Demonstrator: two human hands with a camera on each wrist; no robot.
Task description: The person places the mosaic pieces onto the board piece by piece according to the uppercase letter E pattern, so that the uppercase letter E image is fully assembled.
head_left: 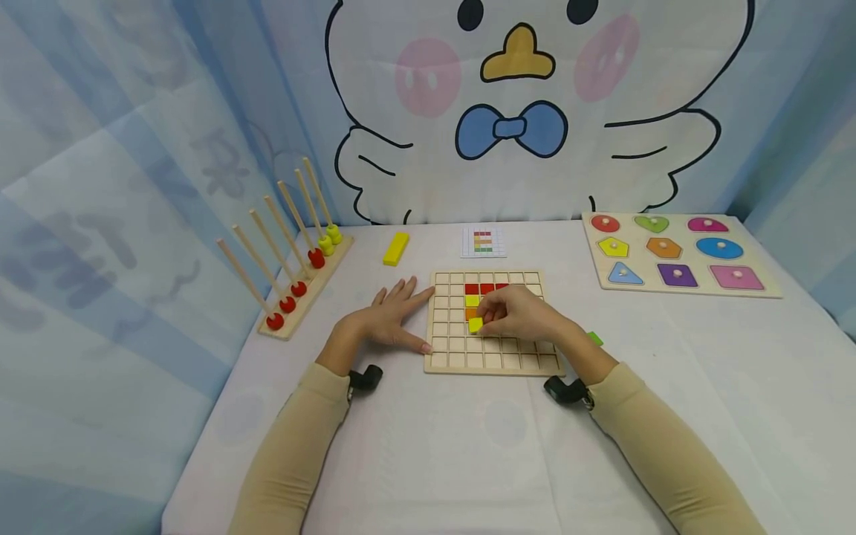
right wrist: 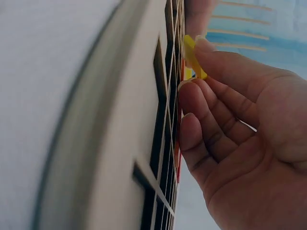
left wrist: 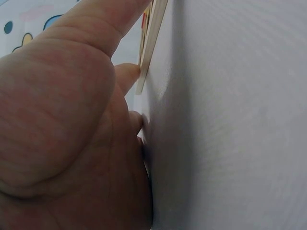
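A wooden grid board point(head_left: 448, 362) lies flat on the table, with red tiles point(head_left: 472, 288), a yellow tile point(head_left: 472, 301) and an orange tile point(head_left: 471, 314) set in its cells. My right hand point(head_left: 518, 313) reaches over the board and pinches a small yellow tile point(head_left: 475, 325) between thumb and fingers. In the right wrist view that yellow tile point(right wrist: 195, 58) stands tilted at the grid surface. My left hand point(head_left: 391, 318) lies with fingers spread at the board's left edge, its thumb and index fingertip touching the frame. Part of the grid is hidden under my right hand.
Behind the board lie a small pattern card point(head_left: 483, 243) and a yellow block point(head_left: 396, 249). A peg stand point(head_left: 310, 286) with red and yellow-green beads is at left. A shape puzzle board point(head_left: 678, 254) lies at back right. A green piece point(head_left: 594, 339) sits beside my right wrist.
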